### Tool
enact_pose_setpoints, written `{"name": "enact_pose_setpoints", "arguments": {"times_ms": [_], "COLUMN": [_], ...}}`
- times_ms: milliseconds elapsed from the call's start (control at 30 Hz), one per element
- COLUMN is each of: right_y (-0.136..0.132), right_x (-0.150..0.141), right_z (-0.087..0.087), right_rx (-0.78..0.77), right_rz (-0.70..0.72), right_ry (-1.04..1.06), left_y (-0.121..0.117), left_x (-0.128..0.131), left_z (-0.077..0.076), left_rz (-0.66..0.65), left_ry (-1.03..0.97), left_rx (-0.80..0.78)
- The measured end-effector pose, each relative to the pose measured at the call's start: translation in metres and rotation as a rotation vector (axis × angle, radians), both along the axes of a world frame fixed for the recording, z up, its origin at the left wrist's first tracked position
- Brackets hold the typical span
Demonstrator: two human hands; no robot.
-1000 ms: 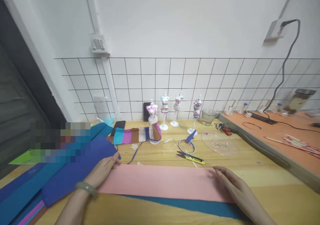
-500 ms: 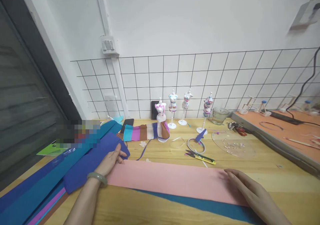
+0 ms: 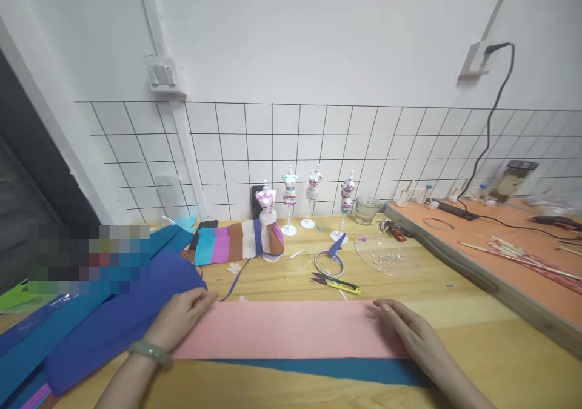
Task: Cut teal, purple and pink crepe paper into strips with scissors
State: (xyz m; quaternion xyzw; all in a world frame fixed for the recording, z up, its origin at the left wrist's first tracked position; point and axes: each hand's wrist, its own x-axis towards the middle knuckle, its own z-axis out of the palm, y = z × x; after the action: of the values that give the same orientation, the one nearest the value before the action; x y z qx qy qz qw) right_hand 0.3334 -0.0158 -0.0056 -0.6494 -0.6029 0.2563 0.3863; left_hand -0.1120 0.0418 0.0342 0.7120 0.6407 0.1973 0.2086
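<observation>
A long pink strip of cloth (image 3: 291, 330) stretches between my two hands, over a blue-teal strip (image 3: 318, 370) that shows along its near edge. At its left end is my left hand (image 3: 184, 318), with a green bangle at the wrist, fingers together and closed on the cloth. My right hand (image 3: 404, 327) closes on the other end, its fingers bent at the far edge and partly hidden. Beyond the strip lie yellow-handled thread snips (image 3: 336, 283) and a roll of tape (image 3: 330, 264).
Folded blue fabric (image 3: 122, 312) lies to the left. Behind stand several small dress forms (image 3: 290, 191), one joined to striped cloth (image 3: 227, 243). A glass bowl (image 3: 366, 210) and a clear disc with beads (image 3: 386, 256) are at back right, beside an orange-topped table (image 3: 509, 239).
My view has turned to the right. My left hand has shifted from the strip's far corner onto its left end, while my right hand keeps its place at the right end.
</observation>
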Motion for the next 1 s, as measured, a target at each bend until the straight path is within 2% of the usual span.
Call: {"name": "enact_pose_setpoints", "arguments": {"times_ms": [133, 367, 533, 733, 867, 1000], "right_y": [0.001, 0.002, 0.000, -0.001, -0.004, -0.008], "right_x": [0.001, 0.005, 0.006, 0.006, 0.006, 0.006], "right_z": [-0.004, -0.004, -0.001, 0.005, 0.010, 0.013], "right_rx": [-0.005, -0.050, -0.046, -0.120, -0.105, -0.039], "right_rz": [0.063, 0.165, 0.188, 0.225, 0.247, 0.333], "right_ry": [0.052, -0.045, -0.071, -0.070, -0.205, -0.361], "left_y": [-0.003, -0.006, -0.009, -0.007, -0.007, -0.007], "left_x": [0.013, 0.028, 0.035, 0.033, 0.032, 0.031], "left_z": [-0.002, -0.008, -0.004, -0.005, -0.008, -0.008], "left_rz": [-0.073, -0.233, -0.264, -0.289, -0.311, -0.357], "left_ry": [0.013, -0.048, -0.019, -0.023, -0.016, -0.039], "left_rx": [-0.067, -0.082, -0.122, -0.147, -0.143, -0.136]}}
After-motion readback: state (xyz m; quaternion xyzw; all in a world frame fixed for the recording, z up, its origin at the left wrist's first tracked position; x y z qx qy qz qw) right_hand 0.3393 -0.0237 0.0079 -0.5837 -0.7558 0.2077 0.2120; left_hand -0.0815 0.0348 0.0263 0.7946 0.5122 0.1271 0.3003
